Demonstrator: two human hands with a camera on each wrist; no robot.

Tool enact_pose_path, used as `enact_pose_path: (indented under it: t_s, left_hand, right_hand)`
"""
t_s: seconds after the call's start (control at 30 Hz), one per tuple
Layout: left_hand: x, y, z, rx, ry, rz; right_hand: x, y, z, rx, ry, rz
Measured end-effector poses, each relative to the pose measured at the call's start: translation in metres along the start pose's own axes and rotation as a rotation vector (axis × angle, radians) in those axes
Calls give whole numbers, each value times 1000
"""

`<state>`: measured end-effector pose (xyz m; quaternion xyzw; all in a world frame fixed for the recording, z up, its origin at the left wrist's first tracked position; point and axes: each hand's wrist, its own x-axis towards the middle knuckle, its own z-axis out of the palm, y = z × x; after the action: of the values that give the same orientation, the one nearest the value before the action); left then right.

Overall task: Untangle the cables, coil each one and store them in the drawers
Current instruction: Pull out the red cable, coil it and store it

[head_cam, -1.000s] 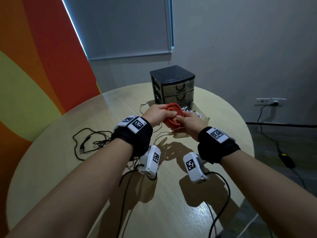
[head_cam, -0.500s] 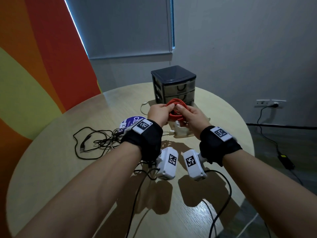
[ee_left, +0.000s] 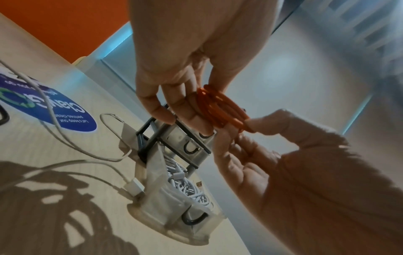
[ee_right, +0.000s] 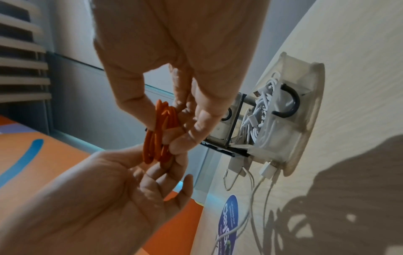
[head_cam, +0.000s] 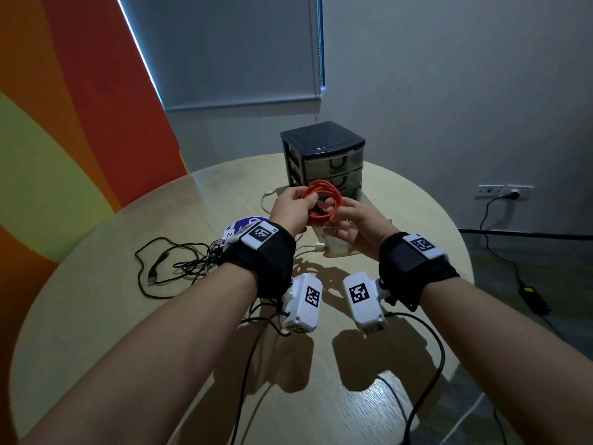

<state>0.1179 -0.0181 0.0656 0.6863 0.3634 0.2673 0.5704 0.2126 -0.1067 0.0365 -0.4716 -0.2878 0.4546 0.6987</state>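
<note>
Both hands are raised over the round table (head_cam: 96,284), at 12 o'clock from the wearer, just in front of the drawer unit (head_cam: 322,155). The orange cable (head_cam: 321,202) is coiled into a loop and held in the air between them. The left hand (head_cam: 290,208) pinches the loop on its 9 o'clock side, thumb and fingers curled round the strands. The right hand (head_cam: 356,224) grips the 3 o'clock side between thumb and fingertips, remaining fingers loosely spread (palm half open in the left wrist view).

The two upper drawers of the unit are closed; the bottom drawer (ee_left: 174,203) is pulled out toward the wearer and holds a pile of white cables (ee_left: 187,188). A white cable (ee_left: 72,145) with a USB plug lies on the table touching the open drawer's near corner. A tangle of black cables (head_cam: 170,268) lies at 10 o'clock from the hands. A round blue sticker (head_cam: 239,228) sits on the table between the tangle and the unit, partly hidden by the left wrist.
</note>
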Motion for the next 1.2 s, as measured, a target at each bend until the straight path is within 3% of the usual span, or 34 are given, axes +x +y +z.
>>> enact_pose_path:
  t_s: [0.3, 0.43, 0.57, 0.7, 0.93, 1.07, 1.2]
  left_hand:
    - [-6, -4, 1, -32, -62, -4]
    - [-7, 0, 2, -33, -39, 111]
    - [-4, -1, -2, -9, -52, 70]
    - [-3, -4, -5, 34, -68, 18]
    - [-3, -8, -2, 6, -108, -25]
    - [-4, -5, 5, -14, -128, -34]
    - [1, -3, 2, 158, -73, 109]
  right_hand:
    - [-2, 2, -1, -135, 36, 42]
    - [-4, 5, -1, -14, -7, 25]
    - [-4, 2, -3, 56, -26, 26]
    - [-3, 5, -4, -76, 42, 17]
    - [-2, 18, 1, -451, 164, -156]
    - [-1, 20, 4, -408, 157, -147]
    - [-5, 10, 2, -227, 124, -98]
